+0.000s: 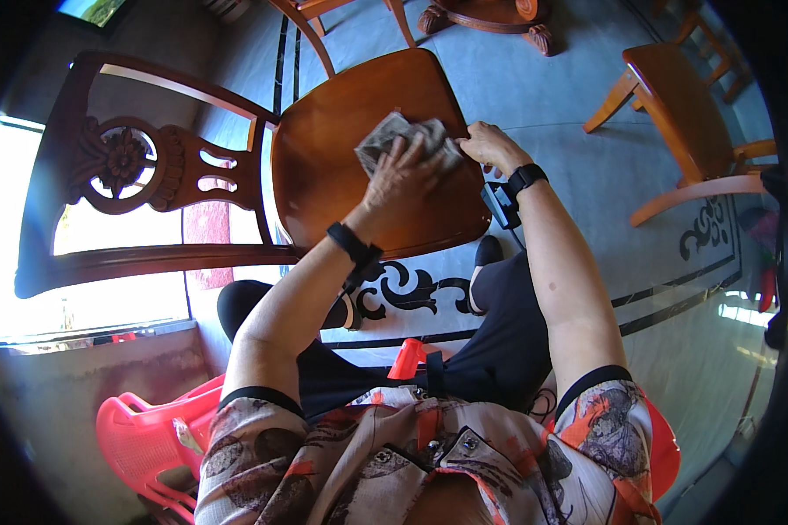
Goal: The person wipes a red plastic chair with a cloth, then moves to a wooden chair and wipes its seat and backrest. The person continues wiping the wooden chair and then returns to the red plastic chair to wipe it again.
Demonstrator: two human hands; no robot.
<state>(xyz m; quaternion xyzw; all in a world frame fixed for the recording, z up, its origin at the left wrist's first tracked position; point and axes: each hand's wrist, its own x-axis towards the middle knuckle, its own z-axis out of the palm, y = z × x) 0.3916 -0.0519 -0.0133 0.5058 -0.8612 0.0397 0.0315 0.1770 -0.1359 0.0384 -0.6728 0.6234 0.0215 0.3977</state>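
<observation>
A wooden chair with a glossy brown seat [341, 131] stands in front of me, its carved backrest [123, 161] towards the left. My left hand [400, 172] lies over a crumpled grey cloth [387, 134], pressing it flat on the seat. Slight blur covers the fingers. At the seat's right edge, my right hand [496, 146] grips the rim, thumb side uppermost and some fingers hidden below it. Both wrists wear black straps, and a small device [501, 202] hangs under the right one.
Red plastic chair parts [138, 436] show beside me. Another wooden chair [676, 98] stands at the right, with more wooden furniture legs [433, 20] at the top. A bright window [13, 230] is at the left. Black scroll patterns [410, 289] mark the grey floor [551, 85].
</observation>
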